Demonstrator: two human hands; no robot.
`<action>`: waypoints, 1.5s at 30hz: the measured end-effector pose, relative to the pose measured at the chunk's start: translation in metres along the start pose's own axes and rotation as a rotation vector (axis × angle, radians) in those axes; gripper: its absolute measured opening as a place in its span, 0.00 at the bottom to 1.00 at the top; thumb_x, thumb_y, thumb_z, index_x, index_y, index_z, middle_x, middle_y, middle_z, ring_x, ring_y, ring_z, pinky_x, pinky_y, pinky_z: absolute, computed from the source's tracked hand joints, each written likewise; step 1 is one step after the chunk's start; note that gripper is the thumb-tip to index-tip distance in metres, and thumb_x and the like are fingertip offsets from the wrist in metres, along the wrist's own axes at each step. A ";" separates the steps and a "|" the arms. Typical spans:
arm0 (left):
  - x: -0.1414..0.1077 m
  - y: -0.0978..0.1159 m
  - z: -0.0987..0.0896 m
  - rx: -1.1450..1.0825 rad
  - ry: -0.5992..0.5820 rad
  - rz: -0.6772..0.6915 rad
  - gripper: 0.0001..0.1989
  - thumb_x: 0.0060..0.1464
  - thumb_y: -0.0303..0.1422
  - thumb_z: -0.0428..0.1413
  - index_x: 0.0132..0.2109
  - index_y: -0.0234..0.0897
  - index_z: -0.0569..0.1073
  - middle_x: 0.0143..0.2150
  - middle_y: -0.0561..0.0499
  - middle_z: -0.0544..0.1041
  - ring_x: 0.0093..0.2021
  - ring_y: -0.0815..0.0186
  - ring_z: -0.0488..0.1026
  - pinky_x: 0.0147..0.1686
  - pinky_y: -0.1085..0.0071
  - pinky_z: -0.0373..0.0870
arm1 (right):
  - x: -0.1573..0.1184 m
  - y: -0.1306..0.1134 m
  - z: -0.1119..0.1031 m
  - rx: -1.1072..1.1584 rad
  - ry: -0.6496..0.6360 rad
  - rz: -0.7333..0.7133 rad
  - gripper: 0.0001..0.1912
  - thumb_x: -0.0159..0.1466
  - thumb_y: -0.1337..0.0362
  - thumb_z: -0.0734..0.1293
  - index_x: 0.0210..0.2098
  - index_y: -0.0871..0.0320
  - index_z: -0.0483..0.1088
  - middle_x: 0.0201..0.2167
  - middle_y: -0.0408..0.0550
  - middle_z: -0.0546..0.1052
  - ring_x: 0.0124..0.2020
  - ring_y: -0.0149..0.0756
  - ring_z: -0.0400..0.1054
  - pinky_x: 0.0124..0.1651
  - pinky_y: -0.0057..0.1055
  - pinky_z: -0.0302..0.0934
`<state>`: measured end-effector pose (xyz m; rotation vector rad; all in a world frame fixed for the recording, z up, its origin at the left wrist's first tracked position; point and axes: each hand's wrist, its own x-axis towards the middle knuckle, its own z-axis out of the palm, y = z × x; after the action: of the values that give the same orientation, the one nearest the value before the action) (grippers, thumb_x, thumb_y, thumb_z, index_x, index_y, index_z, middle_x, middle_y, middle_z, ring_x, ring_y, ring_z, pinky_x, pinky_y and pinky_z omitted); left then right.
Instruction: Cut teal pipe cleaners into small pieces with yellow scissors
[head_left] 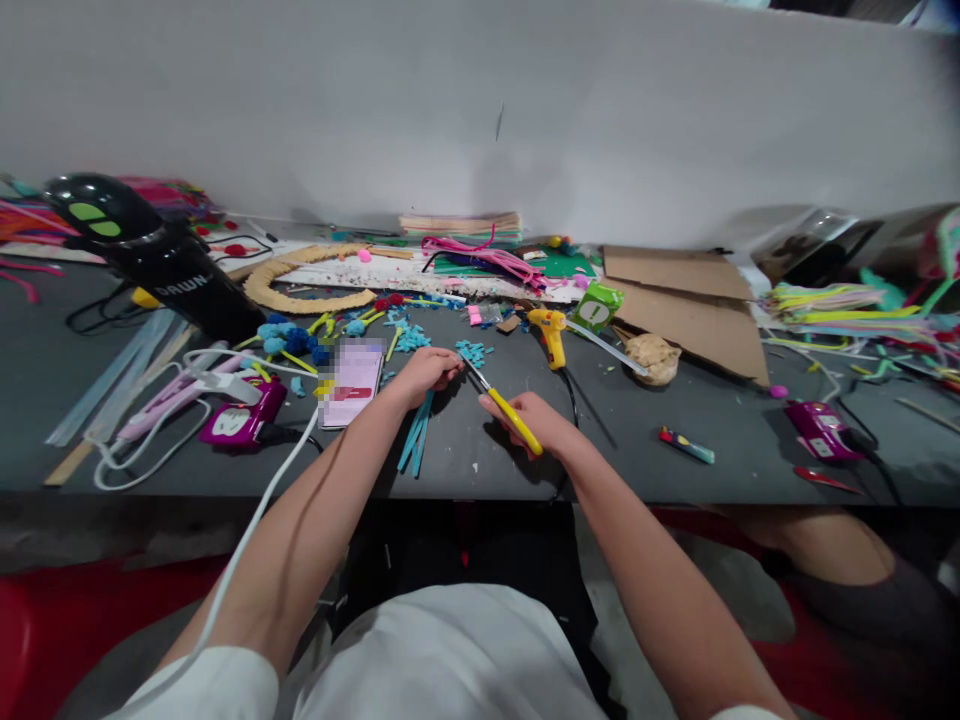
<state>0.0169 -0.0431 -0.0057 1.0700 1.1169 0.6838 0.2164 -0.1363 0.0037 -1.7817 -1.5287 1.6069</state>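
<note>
We count two hands, one pair of scissors, one phone, one yellow glue gun, two purple power blocks and one black bottle.

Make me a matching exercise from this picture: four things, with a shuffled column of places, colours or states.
Things
1. scissors
2. blue strips
3. glue gun
4. smartphone

Descriptions
A. yellow body, lying beyond the right hand
B. lit screen, lying beside the left forearm
C. held in the right hand
D. sticking out from under the left hand

Pairs: 1-C, 2-D, 3-A, 4-B
</note>
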 end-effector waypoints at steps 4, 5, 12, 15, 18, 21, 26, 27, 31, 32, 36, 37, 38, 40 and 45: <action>0.000 0.003 0.001 -0.010 -0.002 -0.050 0.02 0.45 0.26 0.55 0.27 0.32 0.71 0.17 0.56 0.61 0.14 0.77 0.50 0.17 0.76 0.38 | 0.002 0.002 0.000 -0.023 0.016 -0.006 0.34 0.53 0.30 0.64 0.19 0.56 0.57 0.09 0.40 0.61 0.09 0.27 0.54 0.11 0.25 0.52; 0.000 0.003 0.000 -0.010 -0.006 -0.064 0.02 0.44 0.26 0.55 0.27 0.32 0.71 0.17 0.56 0.61 0.14 0.78 0.50 0.17 0.76 0.38 | 0.003 0.002 0.000 -0.030 0.017 -0.006 0.34 0.52 0.30 0.64 0.18 0.56 0.57 0.09 0.40 0.61 0.09 0.26 0.54 0.11 0.25 0.52; 0.004 0.001 -0.007 -0.045 -0.053 -0.133 0.02 0.43 0.27 0.56 0.26 0.31 0.71 0.18 0.55 0.62 0.14 0.79 0.50 0.16 0.77 0.38 | 0.003 -0.002 -0.002 -0.044 -0.006 0.031 0.34 0.51 0.31 0.66 0.18 0.57 0.61 0.08 0.41 0.63 0.08 0.28 0.55 0.11 0.27 0.53; 0.008 -0.002 -0.010 -0.059 -0.074 -0.178 0.02 0.43 0.27 0.56 0.26 0.31 0.70 0.18 0.55 0.62 0.14 0.79 0.50 0.15 0.77 0.38 | 0.003 -0.005 -0.003 -0.047 -0.013 0.036 0.34 0.52 0.31 0.66 0.18 0.57 0.62 0.09 0.42 0.63 0.07 0.29 0.55 0.10 0.28 0.54; 0.013 -0.006 -0.013 -0.047 -0.066 -0.191 0.02 0.44 0.27 0.56 0.27 0.32 0.71 0.18 0.55 0.63 0.14 0.78 0.50 0.15 0.78 0.38 | 0.001 -0.009 -0.005 -0.047 -0.019 0.034 0.33 0.53 0.32 0.66 0.18 0.57 0.62 0.08 0.42 0.63 0.07 0.29 0.55 0.11 0.28 0.54; 0.017 -0.008 -0.015 -0.036 -0.063 -0.203 0.03 0.45 0.28 0.57 0.27 0.32 0.71 0.18 0.55 0.63 0.14 0.78 0.50 0.15 0.78 0.38 | -0.001 -0.012 -0.006 -0.056 -0.004 0.039 0.32 0.53 0.33 0.67 0.18 0.57 0.62 0.08 0.42 0.63 0.08 0.29 0.56 0.11 0.27 0.53; 0.011 -0.003 -0.015 -0.024 -0.063 -0.192 0.04 0.46 0.28 0.58 0.28 0.31 0.72 0.19 0.53 0.65 0.14 0.78 0.51 0.15 0.78 0.39 | -0.001 -0.009 -0.002 -0.051 0.030 0.038 0.33 0.54 0.33 0.66 0.17 0.56 0.60 0.07 0.42 0.62 0.07 0.30 0.57 0.10 0.27 0.53; 0.009 -0.001 -0.015 -0.020 -0.061 -0.171 0.04 0.47 0.28 0.57 0.29 0.30 0.72 0.20 0.53 0.66 0.14 0.78 0.52 0.15 0.78 0.39 | -0.001 -0.007 -0.001 -0.041 0.040 0.036 0.33 0.54 0.33 0.65 0.17 0.56 0.60 0.07 0.41 0.62 0.07 0.30 0.57 0.10 0.27 0.53; -0.002 0.005 -0.015 -0.017 -0.060 -0.057 0.06 0.51 0.28 0.56 0.30 0.28 0.74 0.25 0.50 0.71 0.17 0.78 0.55 0.17 0.78 0.46 | 0.000 0.000 0.003 0.053 0.067 0.037 0.31 0.56 0.34 0.65 0.18 0.55 0.58 0.06 0.39 0.61 0.07 0.28 0.54 0.10 0.26 0.52; -0.004 0.006 -0.015 -0.009 -0.065 -0.025 0.07 0.52 0.28 0.56 0.29 0.28 0.74 0.26 0.48 0.72 0.18 0.77 0.56 0.18 0.78 0.48 | 0.000 0.001 0.003 0.073 0.070 0.036 0.31 0.57 0.35 0.65 0.19 0.55 0.58 0.06 0.39 0.61 0.07 0.28 0.54 0.10 0.26 0.52; -0.009 0.008 -0.018 0.100 -0.058 0.120 0.09 0.53 0.31 0.58 0.29 0.29 0.74 0.29 0.46 0.76 0.20 0.76 0.60 0.20 0.78 0.54 | -0.003 -0.002 0.002 0.100 0.067 0.048 0.30 0.58 0.35 0.64 0.20 0.55 0.58 0.06 0.38 0.60 0.07 0.28 0.54 0.10 0.25 0.52; -0.010 0.008 -0.019 0.129 -0.053 0.143 0.09 0.54 0.33 0.58 0.30 0.30 0.74 0.30 0.46 0.77 0.21 0.75 0.61 0.20 0.78 0.54 | -0.003 -0.002 0.002 0.100 0.065 0.054 0.30 0.58 0.35 0.64 0.20 0.55 0.58 0.06 0.38 0.59 0.07 0.28 0.53 0.10 0.25 0.52; -0.010 0.007 -0.018 0.152 -0.044 0.157 0.09 0.54 0.34 0.58 0.32 0.30 0.74 0.30 0.46 0.78 0.21 0.75 0.63 0.21 0.78 0.55 | -0.004 -0.003 0.002 0.102 0.063 0.058 0.30 0.58 0.35 0.64 0.20 0.55 0.58 0.06 0.38 0.59 0.07 0.27 0.53 0.10 0.25 0.52; -0.011 0.006 -0.017 0.185 -0.020 0.166 0.10 0.56 0.36 0.58 0.34 0.31 0.73 0.31 0.46 0.78 0.22 0.73 0.65 0.21 0.78 0.57 | -0.004 -0.002 0.003 0.112 0.064 0.055 0.30 0.58 0.35 0.64 0.20 0.55 0.58 0.06 0.37 0.59 0.07 0.27 0.53 0.10 0.25 0.53; -0.008 -0.001 -0.016 0.190 0.041 0.146 0.11 0.59 0.38 0.55 0.38 0.33 0.71 0.28 0.49 0.77 0.18 0.75 0.61 0.18 0.79 0.53 | -0.006 0.004 0.005 0.147 0.047 -0.009 0.31 0.57 0.34 0.64 0.20 0.55 0.57 0.07 0.36 0.58 0.08 0.26 0.51 0.10 0.24 0.51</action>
<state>-0.0006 -0.0456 -0.0047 1.3148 1.1640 0.7280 0.2149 -0.1452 0.0022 -1.7188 -1.3581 1.6172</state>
